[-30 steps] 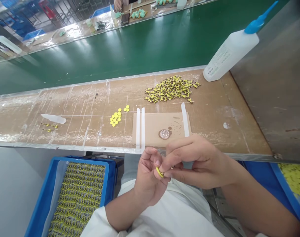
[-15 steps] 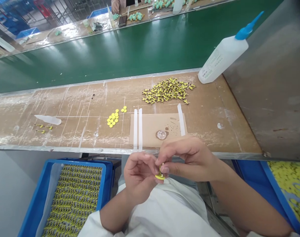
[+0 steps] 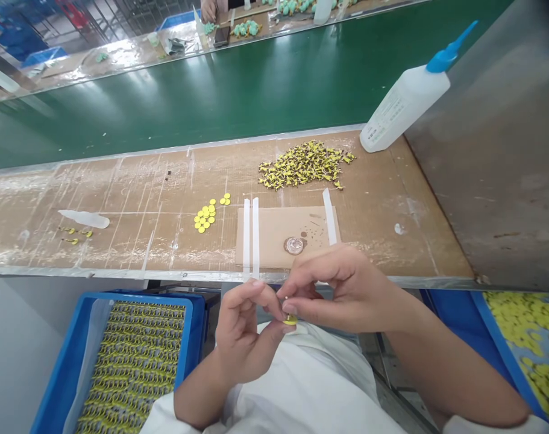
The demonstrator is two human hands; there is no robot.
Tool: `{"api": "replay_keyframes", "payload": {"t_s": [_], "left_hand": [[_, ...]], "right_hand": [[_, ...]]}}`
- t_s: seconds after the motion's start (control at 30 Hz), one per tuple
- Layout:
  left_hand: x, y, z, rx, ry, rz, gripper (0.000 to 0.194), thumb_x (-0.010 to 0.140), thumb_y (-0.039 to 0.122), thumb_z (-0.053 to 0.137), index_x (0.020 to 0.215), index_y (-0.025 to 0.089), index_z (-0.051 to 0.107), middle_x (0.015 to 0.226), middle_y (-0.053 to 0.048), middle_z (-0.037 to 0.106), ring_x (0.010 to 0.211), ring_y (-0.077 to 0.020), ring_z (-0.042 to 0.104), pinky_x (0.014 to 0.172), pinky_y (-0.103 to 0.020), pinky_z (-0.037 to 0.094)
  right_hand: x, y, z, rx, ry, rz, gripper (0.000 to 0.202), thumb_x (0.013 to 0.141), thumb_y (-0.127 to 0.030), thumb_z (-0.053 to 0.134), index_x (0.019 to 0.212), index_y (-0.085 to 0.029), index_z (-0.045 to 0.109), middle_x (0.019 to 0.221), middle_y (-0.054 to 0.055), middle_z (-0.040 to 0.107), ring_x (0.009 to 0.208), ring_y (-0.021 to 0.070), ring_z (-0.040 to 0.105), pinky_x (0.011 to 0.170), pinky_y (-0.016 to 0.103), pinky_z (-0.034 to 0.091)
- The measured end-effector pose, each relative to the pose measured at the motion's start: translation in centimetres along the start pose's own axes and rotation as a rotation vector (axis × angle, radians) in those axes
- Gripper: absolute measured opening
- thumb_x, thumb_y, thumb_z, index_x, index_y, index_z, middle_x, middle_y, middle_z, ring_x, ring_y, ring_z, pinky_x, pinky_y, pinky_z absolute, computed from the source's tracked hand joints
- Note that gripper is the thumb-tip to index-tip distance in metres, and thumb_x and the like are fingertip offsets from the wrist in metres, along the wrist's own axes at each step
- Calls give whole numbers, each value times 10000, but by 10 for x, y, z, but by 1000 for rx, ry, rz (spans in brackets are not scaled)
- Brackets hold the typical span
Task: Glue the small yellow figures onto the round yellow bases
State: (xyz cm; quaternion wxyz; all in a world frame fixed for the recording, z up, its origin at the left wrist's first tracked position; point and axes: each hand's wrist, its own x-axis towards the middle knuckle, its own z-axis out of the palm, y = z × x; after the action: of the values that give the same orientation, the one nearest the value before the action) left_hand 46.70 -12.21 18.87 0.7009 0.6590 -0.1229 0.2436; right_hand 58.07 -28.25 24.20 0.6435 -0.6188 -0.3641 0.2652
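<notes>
In front of my lap, my left hand [image 3: 242, 340] pinches a small yellow disc [image 3: 289, 322] by its edge between thumb and fingertips. My right hand [image 3: 341, 295] is closed with thumb and forefinger on a tiny figure piece just above the disc; fingertips cover most of it. Whether piece and disc touch is hard to tell. Beyond the hands, a taped cardboard sheet [image 3: 274, 241] bears a round, shiny clear patch [image 3: 294, 245]. Loose yellow discs [image 3: 205, 218] lie left of it, and a heap of yellow-and-dark figure pieces [image 3: 308, 166] lies behind it.
A white bottle with a blue nozzle [image 3: 405, 108] stands by the metal panel on the right. A blue tray [image 3: 189, 337] of rowed pieces sits lower left; another blue tray [image 3: 498, 349] holds yellow parts lower right. Past the green belt [image 3: 256, 90], a co-worker's hand [image 3: 208, 11] shows.
My left hand has shifted slightly left and its fingers have opened out around the disc. The right hand has moved a little left with the piece. The whole view has drifted slightly.
</notes>
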Motion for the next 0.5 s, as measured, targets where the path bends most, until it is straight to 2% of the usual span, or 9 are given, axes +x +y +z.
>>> {"api": "replay_keyframes", "payload": {"t_s": [0.23,0.37,0.5], "left_hand": [[-6,5,5,-1,109,-154,714,870,69,699,1482,295,410,809,12,660,718,-125,585,727,-262,501],[-6,5,3,18,87,-123,749,866,51,692,1504,303,390,813,15,664,710,-120,593,733,-258,514],[-5,3,0,33,26,-82,713,897,72,660,1513,295,378,811,6,680,718,-129,610,735,-269,525]], "right_hand": [[-1,2,0,-7,7,42,105,881,-245,730,907,-151,770,651,4,678,536,106,574,478,194,460],[-4,5,0,11,10,103,136,875,-282,762,921,-153,758,695,18,714,559,119,604,483,198,471],[-5,6,0,26,-18,88,126,877,-284,770,866,-159,763,685,18,714,562,123,601,495,204,471]]}}
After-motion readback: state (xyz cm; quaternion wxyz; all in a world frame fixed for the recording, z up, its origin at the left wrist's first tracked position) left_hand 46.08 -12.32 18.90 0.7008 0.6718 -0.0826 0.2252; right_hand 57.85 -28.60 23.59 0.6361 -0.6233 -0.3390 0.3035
